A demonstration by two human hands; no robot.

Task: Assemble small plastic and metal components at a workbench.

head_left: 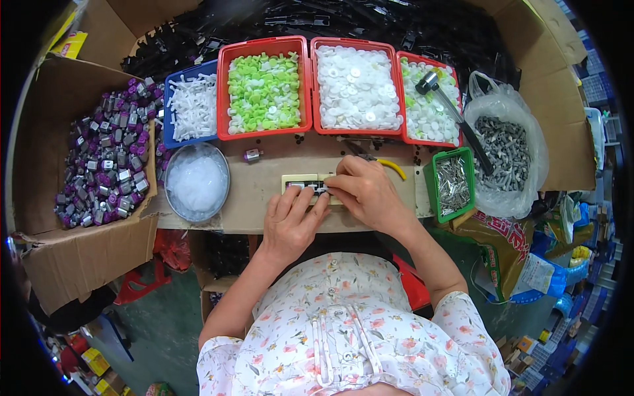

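On the cardboard-covered table before me sits a small cream-coloured fixture [288, 178] holding a narrow assembly [305, 185] with black, white and metallic parts. My left hand [290, 221] is bent over its near side, with fingertips pressed on the assembly. From the right, my right hand [370, 195] pinches at the fixture's right part. Whatever lies between those fingers is too small and too covered to name. Pliers with yellow handles [394, 167] lie just beyond my right hand. One small silver-and-purple motor [252, 155] stands left of the fixture.
Bins hold white pins [193, 104], green gears [263, 92] and white gears [356, 89]. A hammer [456, 119] rests across the right bin. Motors [109, 158] fill a carton, left; a round dish [198, 181], a green metal-pin tray [453, 186] and a screw bag [500, 152] flank me.
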